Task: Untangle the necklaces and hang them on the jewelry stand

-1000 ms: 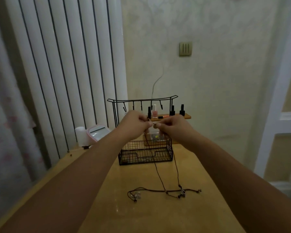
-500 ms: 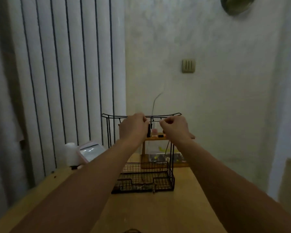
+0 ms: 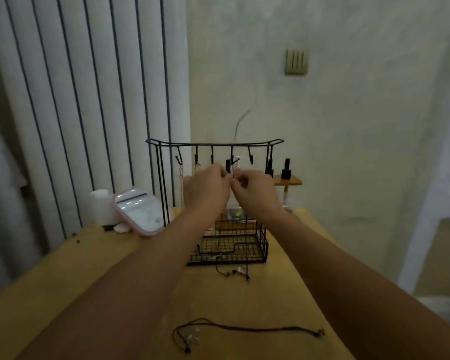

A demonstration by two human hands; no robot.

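Black wire forms the jewelry stand [image 3: 214, 152] at twelve o'clock on the tabletop [image 3: 283, 294]. My left hand [image 3: 208, 189] and right hand [image 3: 255, 192] each keep a grip pinched on a thin cord necklace [image 3: 233, 175] under its hooks; the cord's tail lies at six o'clock of the stand's basket. Another dark necklace [image 3: 247, 328] lies nearest me.

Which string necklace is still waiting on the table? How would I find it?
Start at the black wire jewelry stand at the far end of the yellow table, then come toward the near edge. There lies the dark cord necklace, stretched out sideways with a small tangle at its left end. Unlike the cord both hands pinch at the stand's hooks, nothing touches it.
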